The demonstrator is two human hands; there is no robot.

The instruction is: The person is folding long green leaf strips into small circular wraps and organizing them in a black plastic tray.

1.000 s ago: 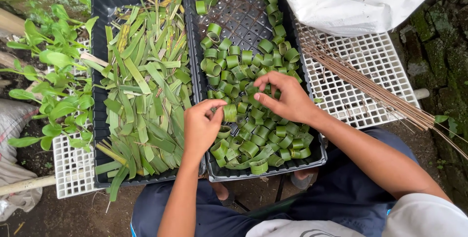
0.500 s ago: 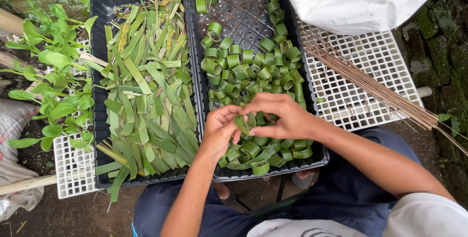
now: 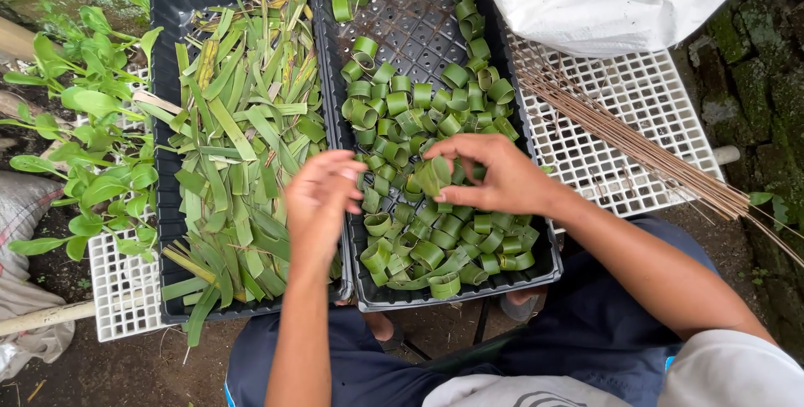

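Observation:
Two black plastic trays lie side by side in front of me. The left tray [image 3: 167,13] holds a heap of flat green leaf strips [image 3: 243,147]. The right tray [image 3: 544,265] holds several small rolled leaf rings [image 3: 419,105]. My right hand [image 3: 494,177] hovers over the right tray and pinches a green leaf piece [image 3: 434,177] between its fingertips. My left hand [image 3: 322,198] is raised beside it over the seam between the trays, fingers curled loosely, holding nothing that I can see.
A white plastic grid [image 3: 645,105] lies to the right, with a bundle of thin brown sticks [image 3: 636,147] across it. A white sack [image 3: 586,5] of leaf rings stands at the top right. Leafy green plants [image 3: 75,122] grow at the left over another white grid [image 3: 126,290].
Both hands rose from the ring pile near the tray's front. The right hand now pinches a leaf piece, and the left hand has drawn back toward the seam between the trays.

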